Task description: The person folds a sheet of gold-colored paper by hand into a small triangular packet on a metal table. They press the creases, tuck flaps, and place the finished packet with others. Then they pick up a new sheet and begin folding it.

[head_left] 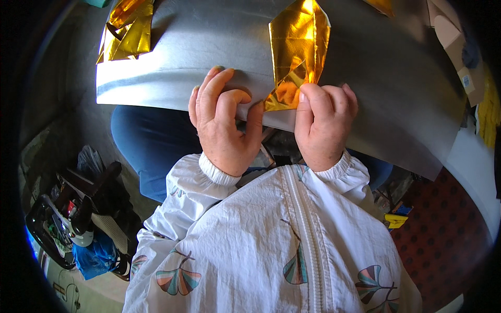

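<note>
Three pieces of gold foil show on one grey board. The first, the folded gold foil (pixel 300 44), lies between the two hands, its lower edge at the board's near edge and its body stretching away beyond the right hand's fingertips; it is creased, with a pointed far end. The second, a crumpled gold piece (pixel 130 39), sits beyond the left hand and well to its left; whether it is one sheet or several, I cannot tell. The third, a gold corner (pixel 383 5), is cut off by the upper rim, far beyond the right hand and to its right. The grey board (pixel 381 68) reaches under both hands.

The left hand (pixel 222 125) is loosely curled and partly open, its fingers over the board and its thumb apart from most of them, the thumb tip just beside the foil's lower left corner; whether it touches, I cannot tell. The right hand (pixel 326 120) has thumb and forefinger together on the foil's lower right edge, the other fingers bent beside them.

Nearer the body than both hands is one white jacket (pixel 240 240). Below and left of the left hand hangs one blue bag (pixel 96 253); one red-brown patterned mat (pixel 443 235) lies below and right of the right hand.
</note>
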A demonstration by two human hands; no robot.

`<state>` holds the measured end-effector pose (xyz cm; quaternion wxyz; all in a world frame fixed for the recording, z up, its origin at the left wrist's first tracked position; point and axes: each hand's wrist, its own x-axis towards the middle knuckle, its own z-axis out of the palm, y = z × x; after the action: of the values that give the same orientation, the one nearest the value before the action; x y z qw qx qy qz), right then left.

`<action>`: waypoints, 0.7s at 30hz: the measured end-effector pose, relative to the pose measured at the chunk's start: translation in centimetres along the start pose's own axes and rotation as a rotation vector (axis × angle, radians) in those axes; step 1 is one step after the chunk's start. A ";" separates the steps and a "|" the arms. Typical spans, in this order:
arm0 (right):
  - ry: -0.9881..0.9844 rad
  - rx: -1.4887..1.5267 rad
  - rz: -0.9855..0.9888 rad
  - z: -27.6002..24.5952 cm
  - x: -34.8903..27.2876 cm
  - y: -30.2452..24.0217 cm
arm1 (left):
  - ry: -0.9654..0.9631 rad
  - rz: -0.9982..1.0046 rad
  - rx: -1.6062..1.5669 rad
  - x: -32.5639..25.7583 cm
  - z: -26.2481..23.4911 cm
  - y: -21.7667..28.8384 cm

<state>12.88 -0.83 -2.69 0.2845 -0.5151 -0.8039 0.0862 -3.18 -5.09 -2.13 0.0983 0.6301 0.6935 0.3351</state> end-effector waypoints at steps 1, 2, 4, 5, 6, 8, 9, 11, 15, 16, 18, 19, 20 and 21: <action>-0.009 -0.001 -0.002 -0.1 0.0 -0.1 | -0.009 -0.003 0.010 0.0 -0.1 0.1; -0.018 -0.003 -0.002 -0.2 0.0 -0.2 | -0.012 0.005 0.019 0.0 -0.1 0.1; -0.024 -0.011 -0.001 -0.3 0.1 -0.3 | -0.024 0.003 0.032 -0.1 -0.1 -0.1; -0.019 -0.016 0.000 -0.4 0.1 -0.3 | 0.000 0.020 0.017 -0.2 -0.1 -0.3; -0.014 -0.020 0.005 -0.4 0.2 -0.3 | 0.018 0.020 -0.004 -0.2 -0.1 -0.6; -0.053 -0.009 0.020 -0.5 0.2 -0.3 | 0.041 0.045 -0.046 -0.3 -0.1 -1.3; -0.071 -0.003 0.029 -0.5 0.2 -0.3 | 0.048 0.072 -0.065 -0.3 -0.2 -1.8; -0.072 -0.022 0.009 -0.6 0.2 -0.2 | 0.041 0.143 -0.071 -0.2 -0.8 -2.4; -0.054 -0.017 0.024 -0.5 0.1 -0.2 | -0.123 0.322 0.056 -0.5 -1.3 -1.5; -0.039 -0.007 0.025 -0.4 0.0 -0.2 | -0.220 0.372 0.072 -0.5 -0.9 -0.9; 0.001 0.003 0.027 -0.3 0.0 0.0 | -0.348 0.469 0.122 -0.2 0.1 0.1; 0.011 0.009 0.025 -0.3 -0.1 0.1 | -0.397 0.479 0.135 0.0 0.7 0.4; 0.020 0.008 0.025 -0.2 -0.2 0.1 | -0.426 0.464 0.138 0.0 0.9 0.6; 0.026 0.007 0.024 -0.2 -0.3 0.2 | -0.473 0.442 0.152 0.1 1.0 0.6</action>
<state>13.26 -1.03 -2.70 0.2958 -0.5248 -0.7935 0.0856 -2.15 -4.68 -2.48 0.1342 0.8311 0.5211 0.1401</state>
